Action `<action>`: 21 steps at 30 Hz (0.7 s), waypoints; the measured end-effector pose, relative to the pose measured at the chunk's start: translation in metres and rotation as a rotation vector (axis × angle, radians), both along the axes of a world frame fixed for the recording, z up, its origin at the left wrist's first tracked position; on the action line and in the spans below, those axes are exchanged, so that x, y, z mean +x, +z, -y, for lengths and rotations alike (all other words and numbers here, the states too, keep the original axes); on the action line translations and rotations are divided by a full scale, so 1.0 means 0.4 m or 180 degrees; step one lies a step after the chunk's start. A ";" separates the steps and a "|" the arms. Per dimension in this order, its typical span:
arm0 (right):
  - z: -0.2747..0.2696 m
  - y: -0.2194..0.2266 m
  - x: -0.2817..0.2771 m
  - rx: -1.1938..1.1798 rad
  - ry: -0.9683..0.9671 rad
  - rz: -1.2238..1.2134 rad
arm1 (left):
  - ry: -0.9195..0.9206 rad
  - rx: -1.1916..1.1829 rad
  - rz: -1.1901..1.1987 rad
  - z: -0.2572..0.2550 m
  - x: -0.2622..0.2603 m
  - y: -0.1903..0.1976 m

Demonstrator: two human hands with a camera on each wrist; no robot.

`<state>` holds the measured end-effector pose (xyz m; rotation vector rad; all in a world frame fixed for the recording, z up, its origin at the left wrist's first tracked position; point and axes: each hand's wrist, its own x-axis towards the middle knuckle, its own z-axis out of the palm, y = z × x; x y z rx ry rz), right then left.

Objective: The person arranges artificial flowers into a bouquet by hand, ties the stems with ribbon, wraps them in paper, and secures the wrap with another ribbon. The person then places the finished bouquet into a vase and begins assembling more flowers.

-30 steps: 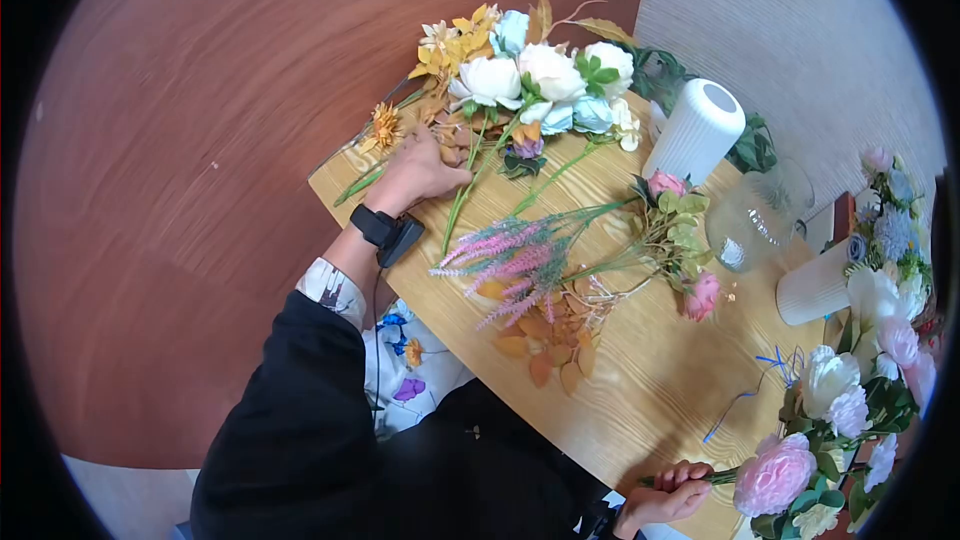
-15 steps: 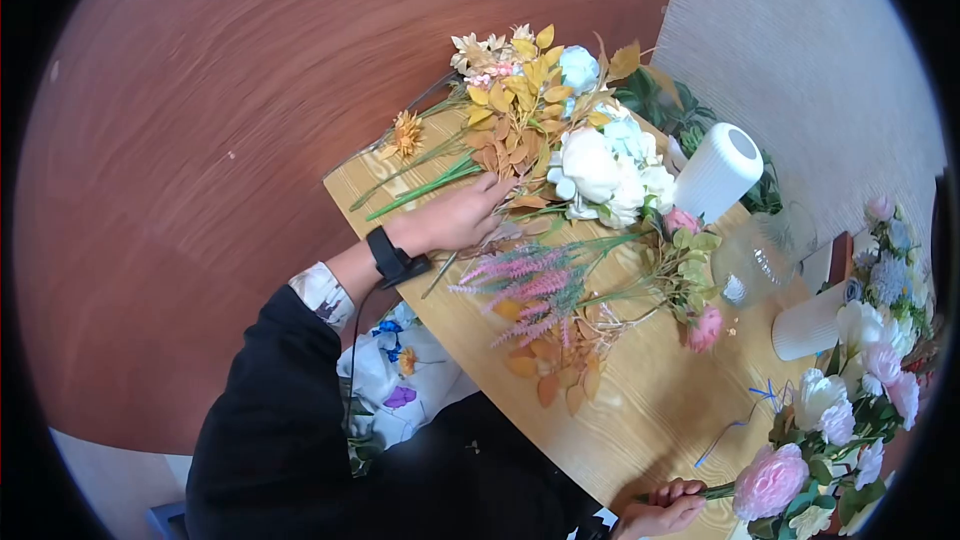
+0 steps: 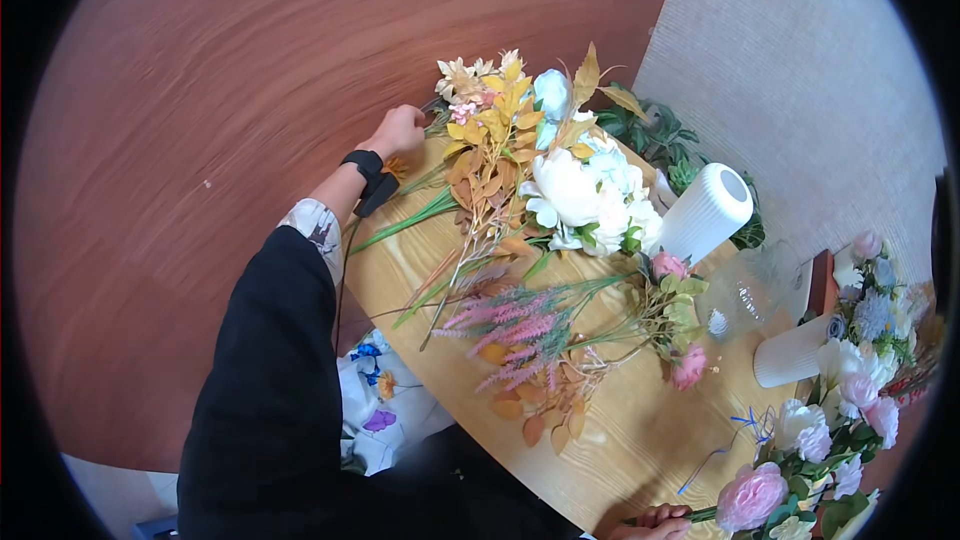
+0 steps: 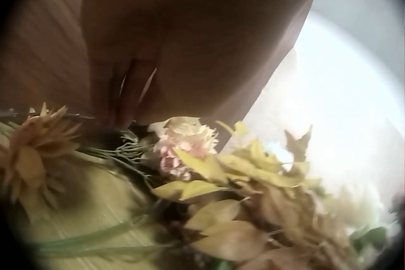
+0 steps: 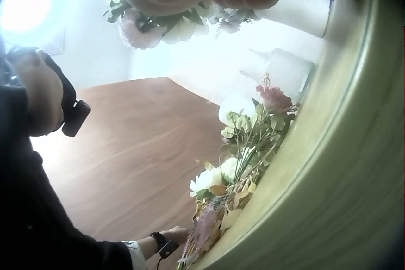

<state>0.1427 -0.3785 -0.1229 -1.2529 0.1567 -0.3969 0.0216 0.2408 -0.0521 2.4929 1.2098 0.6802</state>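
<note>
My left hand (image 3: 398, 132) reaches to the table's far left edge, at the stems of cream and pink flowers (image 4: 185, 144). Its fingers (image 4: 134, 89) point down with their tips right at those stems; whether they pinch them I cannot tell. An orange flower (image 4: 33, 156) lies close by the hand, partly under the wrist in the head view. Yellow and brown leaf branches (image 3: 490, 155) spread beside it, with white flowers (image 3: 565, 188) to their right. Low at the right, my right hand (image 3: 655, 523) grips the stems of a bouquet with a pink peony (image 3: 752, 496) and white blooms.
Lavender-like pink sprigs (image 3: 515, 325) and pink roses (image 3: 688, 367) lie mid-table (image 3: 620, 440). A white ribbed vase (image 3: 706, 210), a clear glass vase (image 3: 750, 290) and another white vase (image 3: 790, 355) line the far right side. A blue tie (image 3: 710, 460) lies near the bouquet.
My left hand has left the brown leaf branches and moved to the far left edge. The white flowers are shifted right of the leaf branches. My right hand keeps its hold on the bouquet.
</note>
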 end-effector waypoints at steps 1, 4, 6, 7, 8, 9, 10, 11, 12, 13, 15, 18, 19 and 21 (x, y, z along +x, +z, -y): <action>0.003 -0.001 0.001 -0.0038 0.0005 -0.0007 | -0.0028 -0.0008 0.0446 -0.005 0.019 -0.039; 0.013 -0.015 0.009 -0.0181 -0.0013 0.0093 | -0.0702 -0.1002 -0.0075 0.068 0.081 -0.010; 0.008 -0.010 0.007 -0.0195 0.0050 0.0150 | -0.1223 -0.0610 0.0433 0.162 0.101 -0.030; -0.006 0.006 0.003 -0.0198 -0.0023 0.0128 | -0.1449 -0.0119 0.0476 0.198 0.099 -0.031; -0.017 0.015 0.002 -0.0201 -0.0094 0.0108 | -0.1666 0.0376 0.0514 0.231 0.092 -0.026; -0.011 0.007 0.004 -0.0144 -0.0087 0.0042 | -0.1764 0.0276 0.0331 0.259 0.081 -0.013; -0.013 0.008 0.005 -0.0156 -0.0078 0.0046 | -0.1884 0.0159 0.0386 0.288 0.075 -0.004; -0.016 0.011 0.005 -0.0176 -0.0093 0.0051 | -0.1941 0.0214 0.0495 0.315 0.069 0.001; -0.021 0.011 0.007 -0.0189 -0.0101 0.0056 | -0.1990 0.0276 0.0602 0.338 0.061 0.005; -0.021 0.010 0.007 -0.0222 -0.0131 0.0034 | -0.1974 0.0272 0.0608 0.351 0.052 0.009; -0.024 0.003 0.006 -0.0271 -0.0141 0.0045 | -0.2083 0.0094 0.0206 0.371 0.040 0.015; -0.041 0.009 0.000 -0.0305 -0.0172 0.0049 | -0.1700 -0.0034 0.0427 0.421 0.048 0.031; -0.045 0.011 -0.002 -0.0282 -0.0180 0.0041 | -0.1777 -0.0335 0.0448 0.439 0.051 0.031; -0.040 0.005 -0.002 -0.0298 -0.0151 0.0039 | -0.1803 -0.0476 0.0251 0.516 0.051 0.051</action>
